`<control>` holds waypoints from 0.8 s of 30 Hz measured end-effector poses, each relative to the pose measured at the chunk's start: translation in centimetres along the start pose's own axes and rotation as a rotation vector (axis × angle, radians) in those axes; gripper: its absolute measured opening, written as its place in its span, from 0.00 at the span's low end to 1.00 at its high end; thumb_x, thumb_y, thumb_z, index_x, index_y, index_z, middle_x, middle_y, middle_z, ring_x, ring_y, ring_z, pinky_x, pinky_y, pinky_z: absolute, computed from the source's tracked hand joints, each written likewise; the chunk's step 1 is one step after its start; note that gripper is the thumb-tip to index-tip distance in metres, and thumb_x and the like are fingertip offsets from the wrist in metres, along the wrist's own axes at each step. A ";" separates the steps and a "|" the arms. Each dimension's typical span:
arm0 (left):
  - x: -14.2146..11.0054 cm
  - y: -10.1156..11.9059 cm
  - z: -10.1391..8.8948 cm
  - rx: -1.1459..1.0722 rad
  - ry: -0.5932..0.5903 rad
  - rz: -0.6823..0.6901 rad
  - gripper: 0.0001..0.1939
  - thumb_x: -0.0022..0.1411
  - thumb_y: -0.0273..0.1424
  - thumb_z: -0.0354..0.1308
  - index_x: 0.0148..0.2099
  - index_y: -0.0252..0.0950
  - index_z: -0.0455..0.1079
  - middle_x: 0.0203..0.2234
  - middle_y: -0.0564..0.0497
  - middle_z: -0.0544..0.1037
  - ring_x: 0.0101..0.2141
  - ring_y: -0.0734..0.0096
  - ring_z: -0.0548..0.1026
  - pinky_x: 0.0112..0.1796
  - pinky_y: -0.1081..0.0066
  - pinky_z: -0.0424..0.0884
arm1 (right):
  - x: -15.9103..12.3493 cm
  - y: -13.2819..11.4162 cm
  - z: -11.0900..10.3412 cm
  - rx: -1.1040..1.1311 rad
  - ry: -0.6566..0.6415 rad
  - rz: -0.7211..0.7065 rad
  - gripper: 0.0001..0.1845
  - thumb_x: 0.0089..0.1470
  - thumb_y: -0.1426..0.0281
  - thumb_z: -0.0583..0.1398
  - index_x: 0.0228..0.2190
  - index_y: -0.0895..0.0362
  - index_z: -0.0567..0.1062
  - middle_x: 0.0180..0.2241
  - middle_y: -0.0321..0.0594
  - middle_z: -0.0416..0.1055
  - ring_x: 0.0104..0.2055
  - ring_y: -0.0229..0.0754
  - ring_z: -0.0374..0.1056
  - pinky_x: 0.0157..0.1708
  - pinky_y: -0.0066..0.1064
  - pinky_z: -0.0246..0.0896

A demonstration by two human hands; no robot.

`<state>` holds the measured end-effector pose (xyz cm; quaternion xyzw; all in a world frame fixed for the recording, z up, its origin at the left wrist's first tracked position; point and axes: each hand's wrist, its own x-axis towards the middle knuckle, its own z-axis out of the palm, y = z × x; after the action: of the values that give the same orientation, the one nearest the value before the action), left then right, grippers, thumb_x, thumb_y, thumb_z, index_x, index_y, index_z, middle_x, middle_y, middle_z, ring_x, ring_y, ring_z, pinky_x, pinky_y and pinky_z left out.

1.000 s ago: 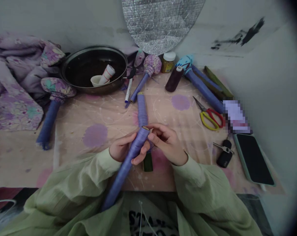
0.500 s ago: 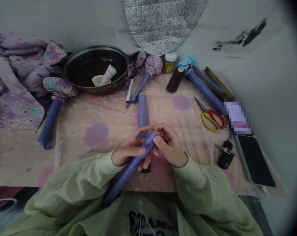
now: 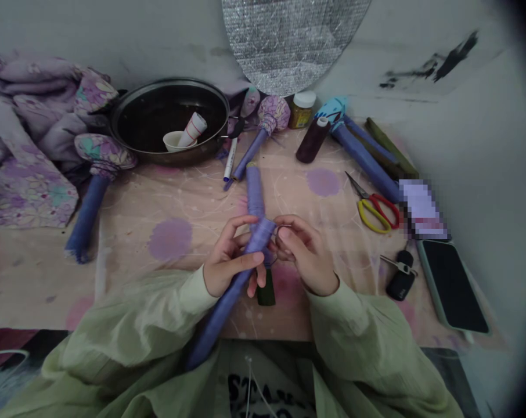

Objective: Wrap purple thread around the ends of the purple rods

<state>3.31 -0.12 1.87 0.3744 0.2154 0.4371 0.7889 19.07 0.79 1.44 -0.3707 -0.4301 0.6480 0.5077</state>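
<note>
A long stick wound in purple thread [image 3: 228, 296] runs from my lap up to the table's middle. My left hand [image 3: 230, 261] is wrapped round its upper part, thumb on top. My right hand [image 3: 304, 255] is closed at the stick's top end, fingertips pinching something thin there that I cannot make out. A dark green spool [image 3: 266, 293] stands under my hands. A second purple-wound stick [image 3: 254, 188] lies just beyond them.
A dark pan [image 3: 169, 119] with a small cup and a roll stands at the back left beside purple floral cloth [image 3: 28, 151]. Fabric-headed sticks [image 3: 91, 191], a maroon thread cone [image 3: 312, 139], a jar, yellow-and-red scissors [image 3: 374, 209], a key fob [image 3: 397, 278] and a phone [image 3: 452, 284] lie around.
The stick's top has swung slightly right and back. My right hand's fingers have closed tighter onto its end, and my left hand has shifted its grip up the shaft.
</note>
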 end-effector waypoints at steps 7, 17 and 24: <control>0.3 0.8 -0.2 -0.089 -0.020 -0.048 0.18 0.61 0.25 0.55 0.50 0.42 0.53 0.36 0.53 0.74 0.20 0.77 0.76 0.13 0.82 0.69 | -0.1 -0.2 -0.2 -0.104 0.026 -0.062 0.07 0.52 0.68 0.61 0.26 0.57 0.70 0.19 0.29 0.61 0.19 0.28 0.49 0.18 0.24 0.42; 0.3 0.8 -0.2 0.008 0.044 0.015 0.22 0.59 0.23 0.56 0.51 0.43 0.52 0.35 0.54 0.74 0.20 0.77 0.76 0.14 0.81 0.70 | -0.4 -0.3 -0.2 -0.146 0.010 -0.115 0.08 0.53 0.67 0.61 0.26 0.57 0.70 0.17 0.28 0.56 0.19 0.29 0.49 0.19 0.24 0.43; 0.2 0.8 -0.1 0.043 0.063 0.025 0.24 0.58 0.24 0.59 0.51 0.43 0.52 0.34 0.55 0.74 0.19 0.77 0.75 0.13 0.81 0.70 | -0.8 -1.0 0.1 -0.224 -0.060 -0.180 0.07 0.53 0.69 0.60 0.26 0.57 0.69 0.18 0.29 0.58 0.19 0.28 0.51 0.17 0.23 0.46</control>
<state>2.93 0.42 2.44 0.3798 0.2449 0.4538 0.7680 19.45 0.05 2.46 -0.3654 -0.5459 0.5587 0.5062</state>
